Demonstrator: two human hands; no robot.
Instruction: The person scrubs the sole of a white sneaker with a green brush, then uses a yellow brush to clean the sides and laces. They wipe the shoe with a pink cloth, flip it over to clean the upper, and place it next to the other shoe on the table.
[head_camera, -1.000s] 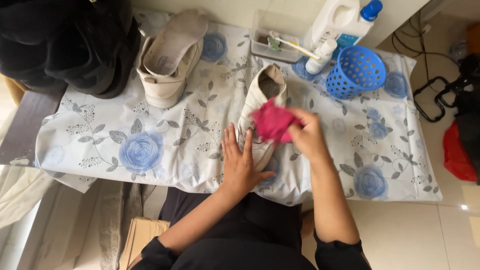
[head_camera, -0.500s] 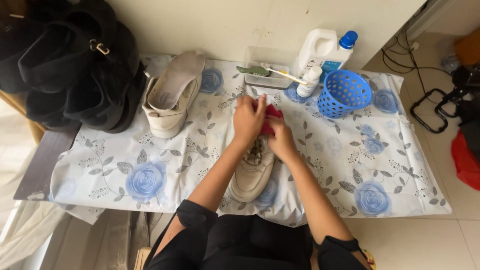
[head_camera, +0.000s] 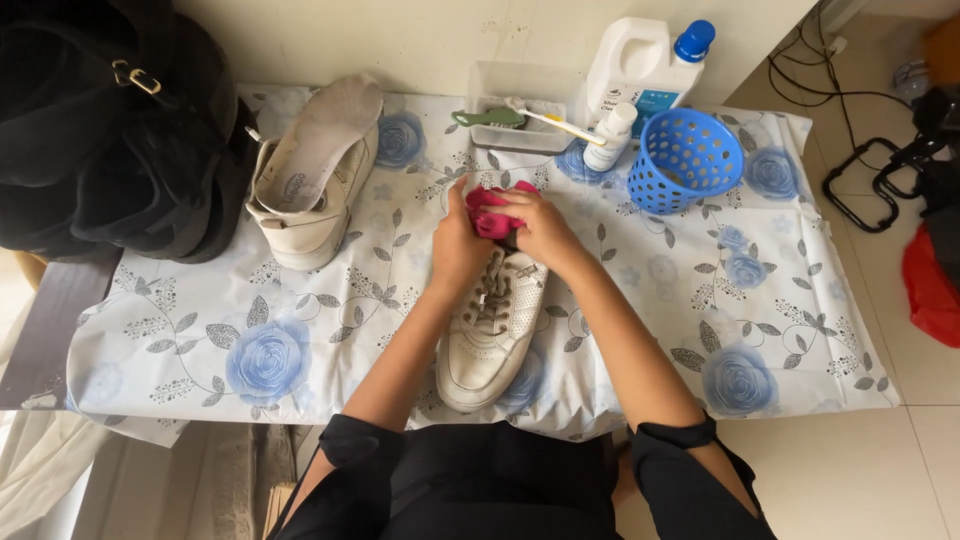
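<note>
Pressing a pink cloth (head_camera: 497, 208) against the heel of a white shoe (head_camera: 492, 322) mid-table (head_camera: 330, 330), both hands, left (head_camera: 458, 245) and right (head_camera: 540, 225), now close around it, having shifted up from the shoe's side; wiping appears underway.

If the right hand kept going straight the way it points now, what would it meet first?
Past the pink cloth the right hand already grips, probably the clear tray with the brushes, though depth is unclear.
</note>
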